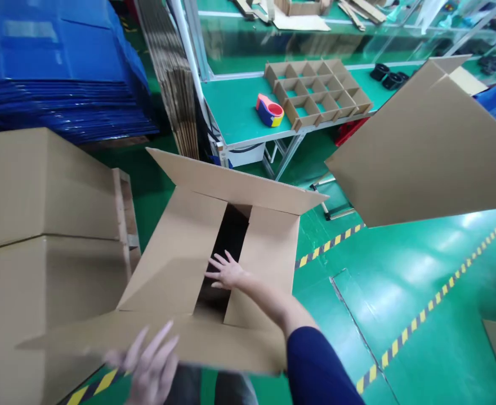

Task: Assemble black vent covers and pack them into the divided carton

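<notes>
A large cardboard box (159, 270) stands before me, its two side flaps folded inward with a dark gap between them. The far flap (239, 183) tilts up and outward, while the near flap (231, 343) leans toward me. Over the gap is my right hand (227, 274), fingers spread and holding nothing. Whether it touches a side flap I cannot tell. My left hand (150, 365) is blurred at the near flap, its fingers stretched out over the flap's edge.
Big cartons (11, 191) stand at left below stacked blue sheets (62, 107). A green workbench (235, 101) holds a tape roll (269, 111) and a cardboard divider grid (315, 93). Another carton (433, 146) is at right. Striped tape (425, 309) marks the floor.
</notes>
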Action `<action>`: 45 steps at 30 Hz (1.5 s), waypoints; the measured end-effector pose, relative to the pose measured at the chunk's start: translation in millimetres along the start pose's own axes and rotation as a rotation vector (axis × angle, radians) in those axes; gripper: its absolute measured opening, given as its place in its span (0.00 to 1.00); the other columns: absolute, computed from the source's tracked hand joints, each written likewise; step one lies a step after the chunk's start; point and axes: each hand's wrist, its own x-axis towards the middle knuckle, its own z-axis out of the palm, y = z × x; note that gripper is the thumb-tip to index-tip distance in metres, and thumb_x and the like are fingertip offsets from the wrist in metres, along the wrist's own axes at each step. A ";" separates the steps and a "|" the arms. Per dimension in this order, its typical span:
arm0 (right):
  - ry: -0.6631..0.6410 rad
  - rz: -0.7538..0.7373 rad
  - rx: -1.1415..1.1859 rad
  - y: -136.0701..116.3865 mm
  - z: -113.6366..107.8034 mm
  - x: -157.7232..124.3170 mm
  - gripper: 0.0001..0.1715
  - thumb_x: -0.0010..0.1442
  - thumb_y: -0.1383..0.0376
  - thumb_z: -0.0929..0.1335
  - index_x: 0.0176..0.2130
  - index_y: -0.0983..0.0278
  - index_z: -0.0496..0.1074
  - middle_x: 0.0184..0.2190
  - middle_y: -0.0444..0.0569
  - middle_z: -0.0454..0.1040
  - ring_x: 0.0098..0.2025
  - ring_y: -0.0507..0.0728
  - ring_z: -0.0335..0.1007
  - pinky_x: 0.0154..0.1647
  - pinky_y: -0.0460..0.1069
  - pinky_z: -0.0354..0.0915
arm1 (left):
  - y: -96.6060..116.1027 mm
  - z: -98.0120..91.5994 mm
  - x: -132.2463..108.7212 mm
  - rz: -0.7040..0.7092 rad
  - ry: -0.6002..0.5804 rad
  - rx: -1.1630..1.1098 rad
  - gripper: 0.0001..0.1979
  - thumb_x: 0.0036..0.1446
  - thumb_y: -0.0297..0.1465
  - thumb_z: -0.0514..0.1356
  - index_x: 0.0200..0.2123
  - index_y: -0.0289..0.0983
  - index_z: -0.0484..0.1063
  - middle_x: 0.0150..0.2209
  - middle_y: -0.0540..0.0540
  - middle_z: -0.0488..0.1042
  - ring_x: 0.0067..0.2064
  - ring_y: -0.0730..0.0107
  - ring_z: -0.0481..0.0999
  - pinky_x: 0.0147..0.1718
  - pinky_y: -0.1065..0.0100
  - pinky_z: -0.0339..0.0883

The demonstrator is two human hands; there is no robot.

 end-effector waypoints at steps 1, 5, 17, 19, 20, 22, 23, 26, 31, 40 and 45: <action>0.052 -0.048 -0.017 10.2 -32.1 -7.0 0.28 0.71 0.49 0.65 0.66 0.52 0.70 0.73 0.48 0.61 0.76 0.65 0.49 0.77 0.69 0.39 | 11.8 14.6 30.2 -0.059 0.128 -0.006 0.16 0.59 0.39 0.58 0.47 0.56 0.83 0.51 0.44 0.81 0.67 0.42 0.68 0.70 0.35 0.52; 0.583 0.387 -0.106 89.2 -179.2 -56.2 0.28 0.74 0.57 0.59 0.68 0.58 0.66 0.68 0.54 0.67 0.72 0.67 0.53 0.73 0.71 0.46 | 30.9 66.9 185.9 -0.245 0.182 -0.067 0.21 0.69 0.34 0.48 0.53 0.44 0.78 0.62 0.41 0.74 0.70 0.45 0.63 0.71 0.31 0.42; 0.318 0.809 0.034 7.4 18.7 -139.2 0.41 0.72 0.54 0.57 0.74 0.75 0.53 0.75 0.68 0.50 0.78 0.72 0.41 0.74 0.73 0.38 | 22.2 134.4 196.7 -0.259 0.261 -0.146 0.16 0.69 0.30 0.50 0.48 0.34 0.76 0.49 0.30 0.75 0.59 0.50 0.71 0.63 0.46 0.61; 0.354 0.823 0.020 7.1 32.0 -131.2 0.43 0.72 0.52 0.56 0.74 0.76 0.51 0.75 0.69 0.46 0.78 0.72 0.37 0.74 0.74 0.35 | 21.3 123.4 198.1 -0.207 0.251 -0.132 0.18 0.70 0.32 0.50 0.53 0.36 0.76 0.54 0.33 0.75 0.64 0.52 0.68 0.68 0.48 0.56; 0.364 0.813 0.017 10.4 31.9 -126.7 0.44 0.72 0.52 0.56 0.75 0.76 0.50 0.76 0.69 0.46 0.79 0.72 0.36 0.74 0.75 0.34 | 20.4 117.0 203.1 -0.181 0.247 -0.118 0.19 0.71 0.33 0.49 0.57 0.36 0.74 0.59 0.33 0.74 0.67 0.53 0.65 0.70 0.47 0.52; 0.363 0.798 0.026 16.4 27.0 -119.9 0.44 0.73 0.52 0.57 0.75 0.76 0.49 0.76 0.69 0.45 0.79 0.72 0.35 0.75 0.74 0.34 | 18.6 104.7 219.9 -0.176 0.234 -0.078 0.24 0.72 0.35 0.47 0.65 0.33 0.68 0.68 0.32 0.65 0.73 0.51 0.55 0.73 0.43 0.42; 0.355 0.802 0.034 16.9 25.4 -117.3 0.43 0.73 0.53 0.57 0.75 0.76 0.50 0.76 0.68 0.45 0.79 0.71 0.35 0.75 0.74 0.35 | 17.2 99.2 230.4 -0.194 0.217 -0.057 0.27 0.72 0.36 0.47 0.68 0.31 0.64 0.72 0.31 0.59 0.75 0.49 0.51 0.73 0.42 0.37; 0.262 0.737 0.088 4.1 33.0 -109.6 0.38 0.73 0.55 0.58 0.75 0.68 0.55 0.76 0.62 0.48 0.79 0.71 0.37 0.75 0.75 0.35 | 5.2 86.5 261.3 -0.247 0.111 -0.024 0.33 0.72 0.39 0.48 0.73 0.26 0.55 0.75 0.29 0.50 0.77 0.49 0.46 0.74 0.41 0.28; 0.001 0.551 0.212 -33.7 65.5 -102.0 0.36 0.72 0.54 0.61 0.75 0.56 0.56 0.75 0.52 0.52 0.78 0.68 0.43 0.77 0.73 0.40 | -49.6 71.8 284.2 -0.184 -0.028 -0.047 0.35 0.69 0.42 0.52 0.75 0.37 0.53 0.76 0.36 0.47 0.77 0.51 0.44 0.72 0.41 0.21; 0.001 0.340 0.139 15.1 -60.9 -33.8 0.29 0.69 0.54 0.63 0.68 0.42 0.67 0.61 0.42 0.76 0.63 0.60 0.72 0.66 0.60 0.69 | -102.3 102.3 296.2 -0.175 0.169 -0.178 0.34 0.69 0.43 0.44 0.76 0.43 0.50 0.75 0.39 0.50 0.76 0.49 0.51 0.73 0.40 0.26; 0.430 0.834 -0.174 213.8 -266.8 80.5 0.36 0.74 0.60 0.55 0.75 0.70 0.53 0.74 0.62 0.53 0.76 0.65 0.48 0.75 0.66 0.50 | -102.0 106.5 293.0 -0.136 0.289 -0.262 0.36 0.70 0.44 0.45 0.77 0.50 0.36 0.75 0.41 0.50 0.74 0.45 0.55 0.73 0.36 0.32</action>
